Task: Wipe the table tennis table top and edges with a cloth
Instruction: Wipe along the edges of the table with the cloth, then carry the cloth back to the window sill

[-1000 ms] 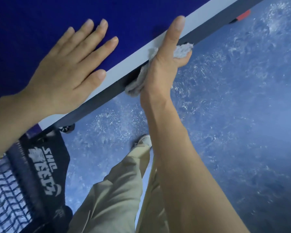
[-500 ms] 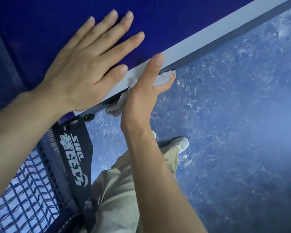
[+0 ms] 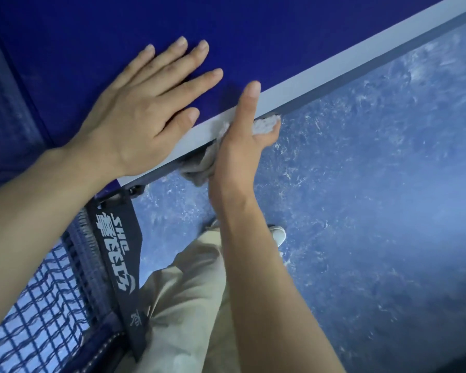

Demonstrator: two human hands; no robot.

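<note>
So the table (image 3: 253,30) fills the top of the view, dark blue with a white sideline running along its side edge, and that edge is clearly the step in hand right now. The left hand (image 3: 143,114) lies flat on the table just inside the line, fingers straight, bracing. The right hand (image 3: 240,146) grips the cloth (image 3: 265,124) against the table's edge, thumb hooked over the white line, other fingers curled under with the cloth. Next move, I'd guess: slide along the edge away from the net (image 3: 38,305) while keeping pressure. The net post strap (image 3: 116,251) beside the table reads "SHC" plus characters I can't read.
</note>
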